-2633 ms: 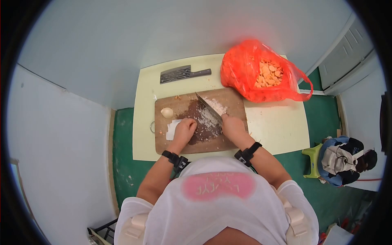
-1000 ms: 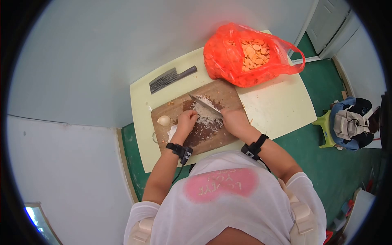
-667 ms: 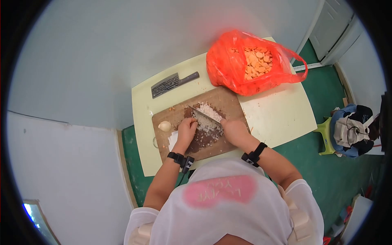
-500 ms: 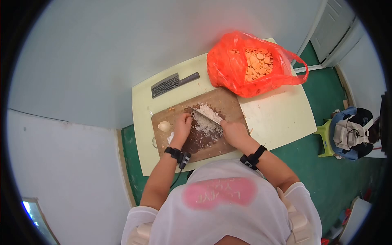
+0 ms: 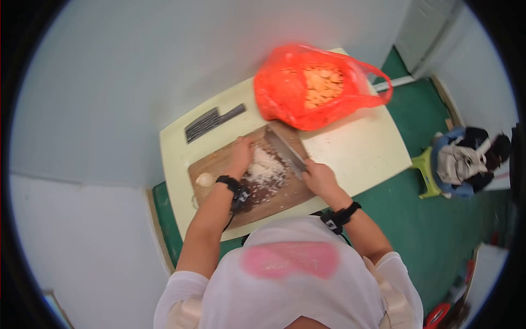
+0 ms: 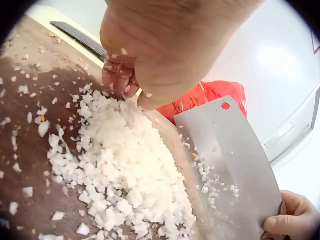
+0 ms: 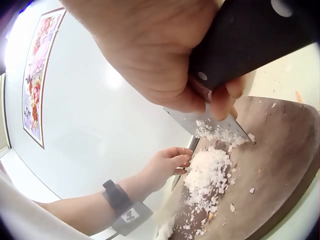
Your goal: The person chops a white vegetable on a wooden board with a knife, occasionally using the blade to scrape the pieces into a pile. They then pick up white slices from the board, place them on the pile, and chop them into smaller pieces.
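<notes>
On the wooden cutting board (image 5: pixel 300 193) lies a heap of finely chopped white onion (image 6: pixel 135 165). My right hand (image 5: pixel 322 178) grips the black handle of a cleaver (image 6: pixel 235 160). Its broad blade stands tilted at the heap's right side, small bits stuck to it, a hole in one corner. My left hand (image 5: pixel 240 158) is at the far left edge of the heap. Its loosely bent fingers (image 6: pixel 116 77) hang right by the pieces and hold nothing, with a few crumbs on the skin. A pale peeled onion (image 5: pixel 205 180) sits at the board's left end.
Behind the board a second cleaver (image 5: pixel 203 125) lies on the pale table (image 5: pixel 356 142). A red plastic bag (image 5: pixel 279 93) full of orange slices (image 5: pixel 323 86) stands at the back right, close to the board. Another person (image 5: pixel 463 159) sits on a green stool (image 5: pixel 426 171) at the right.
My left hand has left the blade tip and moved away from me to the heap's far left edge. The cleaver has shifted right, off the heap. The head view has turned slightly.
</notes>
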Available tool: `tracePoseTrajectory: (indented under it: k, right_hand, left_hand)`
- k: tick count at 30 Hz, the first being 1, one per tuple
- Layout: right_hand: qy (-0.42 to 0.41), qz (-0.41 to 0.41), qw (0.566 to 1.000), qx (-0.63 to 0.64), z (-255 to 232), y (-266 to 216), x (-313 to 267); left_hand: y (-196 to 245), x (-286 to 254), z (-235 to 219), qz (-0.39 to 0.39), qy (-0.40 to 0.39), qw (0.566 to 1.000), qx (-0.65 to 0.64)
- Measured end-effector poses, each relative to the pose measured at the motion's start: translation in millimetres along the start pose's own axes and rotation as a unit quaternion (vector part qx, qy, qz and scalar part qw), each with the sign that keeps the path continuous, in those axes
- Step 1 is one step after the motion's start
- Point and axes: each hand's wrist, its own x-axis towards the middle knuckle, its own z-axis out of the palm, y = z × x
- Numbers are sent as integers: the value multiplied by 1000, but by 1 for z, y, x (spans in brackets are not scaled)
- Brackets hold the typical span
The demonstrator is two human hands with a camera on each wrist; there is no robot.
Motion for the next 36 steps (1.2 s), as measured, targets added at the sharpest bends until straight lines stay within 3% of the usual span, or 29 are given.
tracePoseTrajectory:
  k: [3, 5, 7, 9, 12, 16, 18, 20, 25, 29, 32, 36]
  right_hand:
    - [-27, 49, 998, 7, 5, -1, 0]
    - [-26, 45, 998, 36, -2, -6, -4]
    - [-34, 34, 998, 31, -3, -7, -4]
    - [-23, 49, 998, 21, -6, -6, 0]
    - [-34, 27, 999, -14, -2, -10, 3]
    - [-60, 12, 998, -11, -7, -21, 5]
    - [-86, -60, 994, -33, -13, -31, 4]
    - [-49, -79, 995, -24, -3, -38, 7]
    - [-82, -149, 983, -68, 9, -48, 17]
    - [-101, -153, 980, -74, 7, -58, 16]
    - [-65, -170, 982, -55, 11, -63, 16]
    - [-99, -182, 974, -85, 25, -57, 21]
  left_hand:
    - [-6, 6, 2, -36, -93, 995, 26]
    - [-4, 4, 0, 7, -58, 998, -13]
    - [-17, 2, 4, 9, -67, 997, -26]
    - [-8, 2, -2, 1, -73, 997, -17]
    - [9, -17, -12, -25, -18, 999, -42]
    - [16, -50, -17, -14, -30, 998, -52]
    - [20, -64, -17, -21, -40, 998, -51]
    - [12, -76, -12, 38, 14, 998, -57]
    - [9, -102, -12, -16, 20, 997, -79]
    - [9, -113, -11, -38, 17, 993, -114]
    - [-2, -121, -2, -54, 20, 989, -137]
    - [0, -124, -3, -85, 10, 984, -157]
